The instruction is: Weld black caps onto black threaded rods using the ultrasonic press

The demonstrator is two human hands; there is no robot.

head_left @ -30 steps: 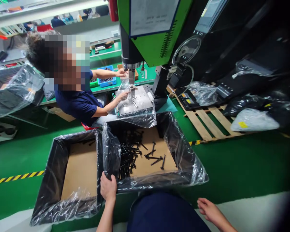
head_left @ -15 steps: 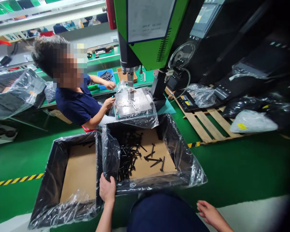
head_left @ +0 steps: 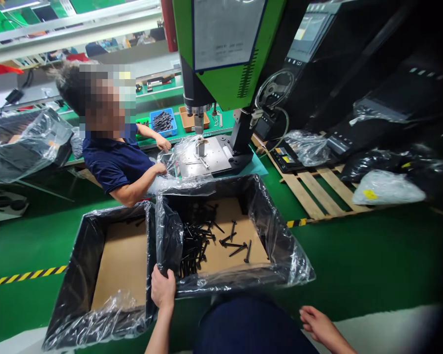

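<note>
My left hand (head_left: 163, 289) is closed on the near left corner of a black bin (head_left: 239, 282) lined with clear plastic. Inside lie a cardboard sheet (head_left: 221, 255) and many slim black parts with wider heads (head_left: 194, 246), heaped mostly at the left, a few scattered on the right. Beyond the bin's near right side, my right hand (head_left: 317, 324) hangs in the air with loosely bent fingers, slightly apart, and nothing visible in them. A second lined black bin (head_left: 59, 290) stands close on the left, its bottom covered with cardboard.
Across the bins a co-worker (head_left: 110, 162) handles clear plastic film (head_left: 180, 152) at the metal plate (head_left: 219, 155) of a green press (head_left: 225, 83). Behind are a blue tray (head_left: 163, 123) of black parts and an orange tray (head_left: 194, 119). A wooden pallet (head_left: 319, 194) with bags stands right.
The co-worker's hands have drawn the plastic film left and towards their body, baring more of the metal plate. My hands stay almost where they were.
</note>
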